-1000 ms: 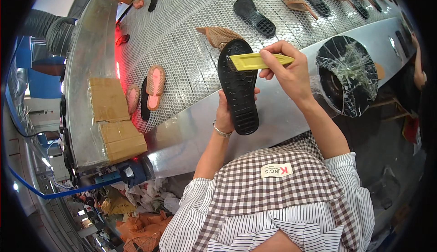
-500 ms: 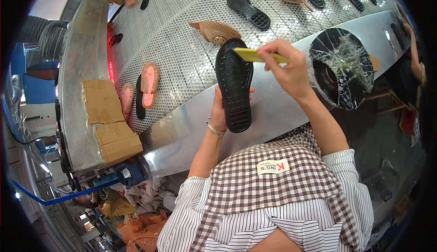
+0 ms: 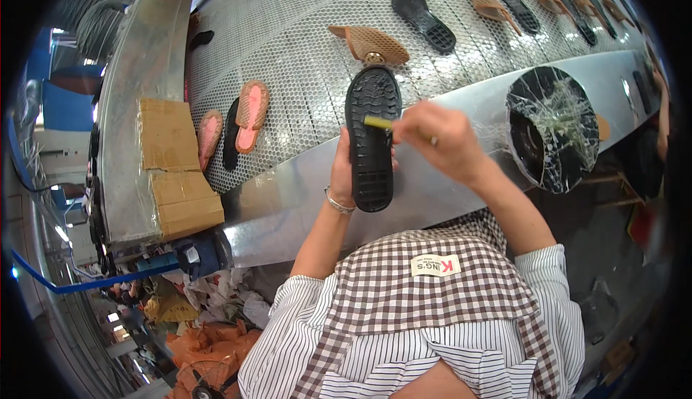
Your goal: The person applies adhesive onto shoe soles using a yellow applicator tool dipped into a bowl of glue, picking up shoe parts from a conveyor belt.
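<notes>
My left hand (image 3: pixel 342 173) holds a black shoe sole (image 3: pixel 372 168) by its edges, heel toward me. The fingers wrap beneath it, partly hidden. The wide forefoot looks wet and glossy, and the heel has a grid of hollows. In my right hand (image 3: pixel 443 141), slightly blurred, is a flat yellow brush (image 3: pixel 377 122), pinched by the fingers. Its tip lies against the middle of the sole; any bristles are hard to make out. Just beyond the sole's toe lies a tan woven shoe upper (image 3: pixel 375 43) with a round gold ornament.
A round black container (image 3: pixel 515 155) webbed with clear glue-like strands stands at the right on the metal ledge (image 3: pixel 288 219). Loose soles (image 3: pixel 425 20) and tan uppers (image 3: pixel 491 2) line the mesh belt (image 3: pixel 303 96). Pink-lined uppers (image 3: pixel 251 114) and cardboard (image 3: pixel 169 139) are at the left.
My right hand has drawn the brush down the sole, from near the toe to its middle. The view has shifted, so the belt's contents sit lower and farther right.
</notes>
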